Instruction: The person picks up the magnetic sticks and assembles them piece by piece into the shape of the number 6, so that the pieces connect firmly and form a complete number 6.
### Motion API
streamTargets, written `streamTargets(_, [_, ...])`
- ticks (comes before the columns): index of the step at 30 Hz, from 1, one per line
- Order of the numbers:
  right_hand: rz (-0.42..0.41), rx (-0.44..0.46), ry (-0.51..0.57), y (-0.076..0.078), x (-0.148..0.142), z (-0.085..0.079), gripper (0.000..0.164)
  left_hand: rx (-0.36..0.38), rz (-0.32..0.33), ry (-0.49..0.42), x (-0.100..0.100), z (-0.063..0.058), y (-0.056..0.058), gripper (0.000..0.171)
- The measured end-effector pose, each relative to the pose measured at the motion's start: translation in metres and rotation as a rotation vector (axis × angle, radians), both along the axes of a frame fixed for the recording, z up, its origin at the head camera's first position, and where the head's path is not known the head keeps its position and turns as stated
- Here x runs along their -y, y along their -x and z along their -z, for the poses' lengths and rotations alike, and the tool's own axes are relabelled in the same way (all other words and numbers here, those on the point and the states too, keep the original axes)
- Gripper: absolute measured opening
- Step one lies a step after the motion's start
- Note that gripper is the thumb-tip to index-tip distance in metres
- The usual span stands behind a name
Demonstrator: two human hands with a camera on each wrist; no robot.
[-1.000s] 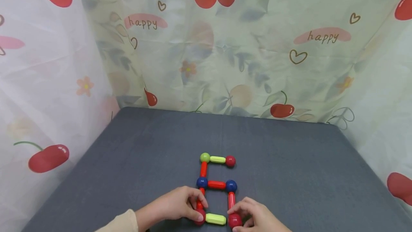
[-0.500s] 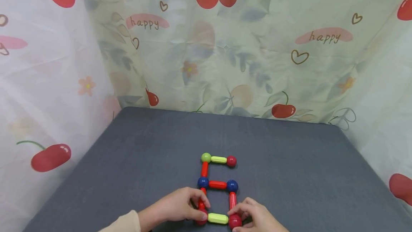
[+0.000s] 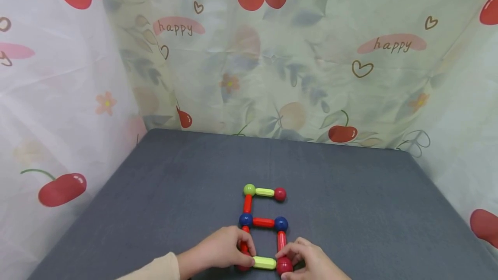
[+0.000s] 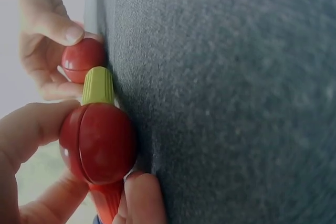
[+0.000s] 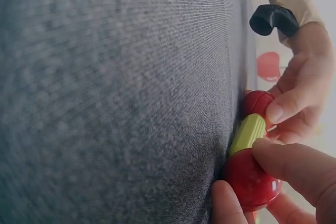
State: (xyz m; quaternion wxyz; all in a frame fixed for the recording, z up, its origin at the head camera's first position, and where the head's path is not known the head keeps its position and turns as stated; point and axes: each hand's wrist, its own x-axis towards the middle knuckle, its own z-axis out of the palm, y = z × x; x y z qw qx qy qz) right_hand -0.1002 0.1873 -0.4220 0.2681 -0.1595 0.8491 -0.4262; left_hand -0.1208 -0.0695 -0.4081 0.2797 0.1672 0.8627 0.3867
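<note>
Magnetic rods and balls lie on the dark table in the shape of a 6. My left hand [image 3: 219, 247] holds the lower-left red ball [image 4: 107, 142], its thumb by the end of the lower yellow-green rod [image 3: 264, 263]. Between thumb and fingers, my right hand [image 3: 313, 262] grips the lower-right red ball [image 5: 251, 179]. That rod spans both red balls. Red rods rise from them to two blue balls [image 3: 246, 219], which another red rod [image 3: 263, 222] joins. Above, a green ball [image 3: 249, 190] connects through a yellow-green rod [image 3: 265, 192] to a red ball [image 3: 280, 194].
The dark grey table [image 3: 186, 176] extends behind and to both sides of the shape. Curtains with cherry prints [image 3: 272, 77] enclose it at the back and sides. A black band piece [image 5: 274, 20] sits at the left wrist in the right wrist view.
The gap between the lower yellow-green rod and the right red ball has closed. My left hand has shifted slightly right, its thumb now nearer the rod. The right hand has hardly moved.
</note>
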Motion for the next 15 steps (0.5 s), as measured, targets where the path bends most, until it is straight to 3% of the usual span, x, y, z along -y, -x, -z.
streamTargets(4, [0.012,0.01,-0.012,0.0004,0.0013,-0.0008,0.028,0.01,-0.018,-0.023,-0.001,0.0008,-0.0002,0.01])
streamTargets(11, [0.017,0.008,-0.025,0.0002,0.0038,-0.0024,0.029,0.116,-0.061,-0.102,0.0022,0.0036,0.0016,0.009])
streamTargets(15, [0.024,0.023,-0.029,0.0001,0.0051,-0.0029,0.029,0.124,-0.057,-0.119,0.0034,0.0042,0.0023,0.01])
